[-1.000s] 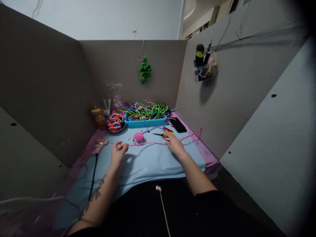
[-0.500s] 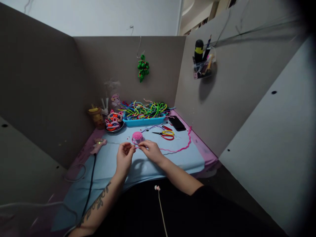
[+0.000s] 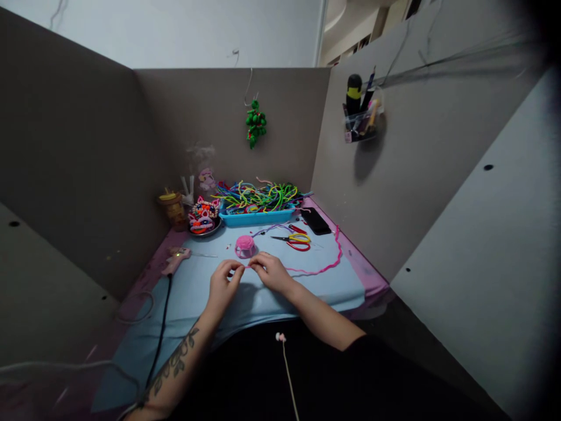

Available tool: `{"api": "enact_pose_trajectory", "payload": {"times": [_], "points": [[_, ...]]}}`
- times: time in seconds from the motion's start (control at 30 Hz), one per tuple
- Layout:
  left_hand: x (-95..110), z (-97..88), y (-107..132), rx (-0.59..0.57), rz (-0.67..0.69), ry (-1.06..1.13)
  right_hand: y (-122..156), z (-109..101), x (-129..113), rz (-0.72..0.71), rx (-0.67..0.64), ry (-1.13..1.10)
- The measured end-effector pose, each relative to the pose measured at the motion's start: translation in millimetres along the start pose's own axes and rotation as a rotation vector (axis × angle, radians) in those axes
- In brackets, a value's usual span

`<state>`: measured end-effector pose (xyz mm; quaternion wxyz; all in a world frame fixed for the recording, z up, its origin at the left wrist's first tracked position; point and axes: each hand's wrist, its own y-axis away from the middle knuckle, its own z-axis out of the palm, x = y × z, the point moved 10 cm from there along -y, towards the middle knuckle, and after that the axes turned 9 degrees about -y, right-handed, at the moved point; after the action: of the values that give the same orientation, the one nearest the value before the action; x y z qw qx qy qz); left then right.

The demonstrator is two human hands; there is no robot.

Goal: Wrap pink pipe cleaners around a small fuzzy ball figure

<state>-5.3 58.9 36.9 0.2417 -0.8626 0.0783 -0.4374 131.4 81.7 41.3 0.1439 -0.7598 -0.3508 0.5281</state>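
My left hand (image 3: 224, 283) and my right hand (image 3: 272, 272) meet over the light blue mat (image 3: 267, 292), fingertips pinched on the near end of a long pink pipe cleaner (image 3: 322, 268). The pipe cleaner trails right across the mat and curls up toward the right wall. Just beyond my fingers sits a small round pink coiled piece (image 3: 245, 245). Both hands are closed in a pinch.
A blue tray (image 3: 258, 217) heaped with coloured pipe cleaners stands at the back, with scissors (image 3: 294, 239) and a black phone (image 3: 315, 220) nearby. A glue gun (image 3: 174, 259) with its black cord lies left. A dish of craft figures (image 3: 203, 216) sits back left. Grey partitions enclose the desk.
My right hand came left from the scissors to meet my left hand, dragging the pink pipe cleaner so it now curves. Both hands then shifted slightly nearer to me.
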Motion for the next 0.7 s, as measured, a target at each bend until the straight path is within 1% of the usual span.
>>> {"api": "enact_pose_trajectory", "payload": {"times": [0.1, 0.23, 0.33, 0.43, 0.53, 0.6, 0.7], "points": [[4.1, 1.8, 0.8, -0.013, 0.018, -0.021, 0.5, 0.9, -3.2, -0.016, -0.007, 0.003], [9.4, 7.2, 0.7, -0.063, 0.04, -0.028, 1.4, 2.9, -6.1, -0.055, -0.012, 0.079], [6.2, 10.2, 0.1, -0.091, 0.03, -0.032, 2.7, 5.1, -3.0, -0.042, -0.019, 0.101], [-6.3, 11.3, -0.5, -0.092, -0.01, -0.041, 4.4, 6.8, 2.1, -0.019, -0.035, 0.087], [-25.1, 12.3, -4.2, -0.082, -0.047, -0.041, 3.8, 1.0, 12.9, 0.021, -0.015, 0.054], [-39.8, 13.2, -11.4, -0.068, -0.073, -0.037, 0.8, -9.6, 25.7, 0.069, 0.044, 0.03], [-61.3, 14.6, -30.4, -0.011, -0.121, -0.061, -6.1, -27.9, 50.0, 0.161, 0.164, -0.004]]}}
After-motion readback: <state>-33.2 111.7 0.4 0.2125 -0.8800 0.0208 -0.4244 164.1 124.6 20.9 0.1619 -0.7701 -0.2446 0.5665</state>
